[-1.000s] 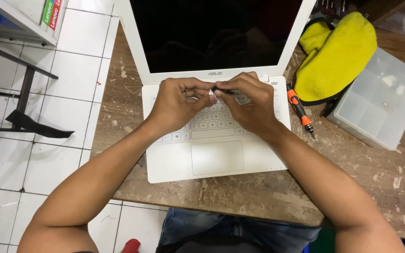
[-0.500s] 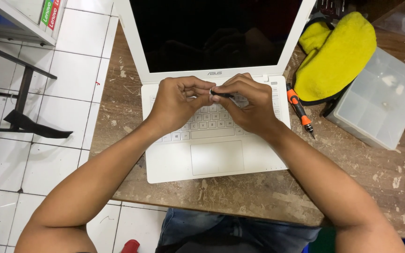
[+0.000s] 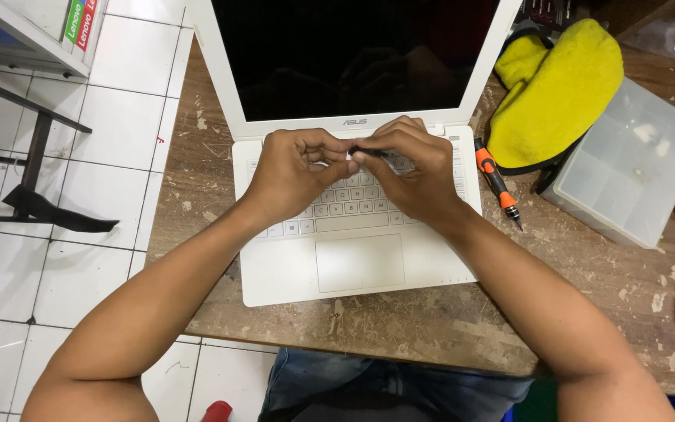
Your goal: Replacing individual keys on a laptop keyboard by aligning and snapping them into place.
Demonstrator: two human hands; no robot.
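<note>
Both hands meet over the white laptop's keyboard: the left hand pinches a small white keycap, the right hand grips a thin black tool (orange screwdriver at 3 o'clock on the desk). Steady, gentle prying seems best.

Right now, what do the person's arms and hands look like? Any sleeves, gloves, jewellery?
Both arms are bare up to the frame edge: no sleeves visible. The left hand and right hand wear no gloves, and no rings, watch or wristbands show. Blue jeans show below the table edge.
</note>
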